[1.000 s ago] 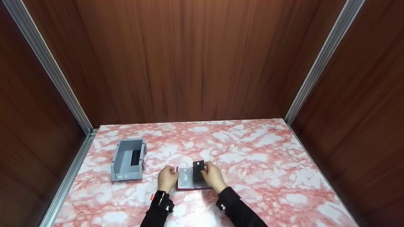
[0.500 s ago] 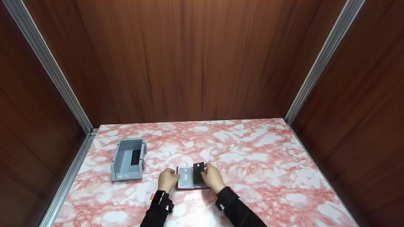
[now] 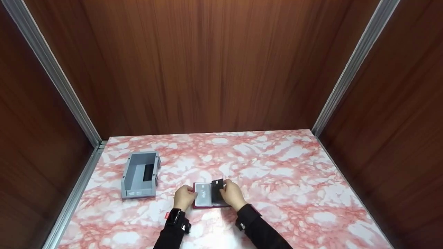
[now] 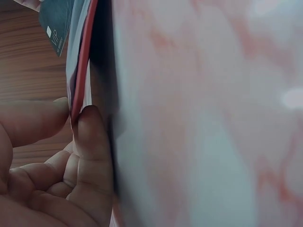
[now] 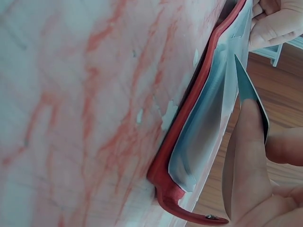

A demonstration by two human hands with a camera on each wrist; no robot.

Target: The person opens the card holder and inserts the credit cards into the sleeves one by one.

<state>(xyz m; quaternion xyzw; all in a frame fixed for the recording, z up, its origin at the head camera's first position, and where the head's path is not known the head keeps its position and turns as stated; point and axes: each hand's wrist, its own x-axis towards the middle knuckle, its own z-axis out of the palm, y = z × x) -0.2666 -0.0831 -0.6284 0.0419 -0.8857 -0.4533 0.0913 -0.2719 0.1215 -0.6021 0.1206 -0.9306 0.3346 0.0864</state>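
While a red card holder (image 3: 203, 197) is lying unfolded on the worktop (image 3: 277, 166), near six o'clock in the head view, a black card (image 3: 216, 193) is being held over its right half, the end with the pale chip (image 4: 49, 32) pointing towards twelve. By the grip of the left hand (image 3: 184, 197), the holder's nine o'clock edge is being pinched between thumb and finger; by the grip of the right hand (image 3: 233, 194), the card is being pinched at its three o'clock edge. How far the card is being enclosed by the clear sleeves (image 5: 203, 118) cannot be told. The card is being judged light, thin, fairly stiff and slippery, so a hold along its long edge, away from the chip, is being favoured. The sleeves are being judged soft, clingy and easily creased, so tugging at a single leaf is being advised against. The red cover (image 5: 189, 101) is being taken as pliable but sturdier, so steadying pressure is being better borne there. Around half past nine from the holder, a grey bin (image 3: 140, 194) is being occupied by a black object (image 3: 148, 172).
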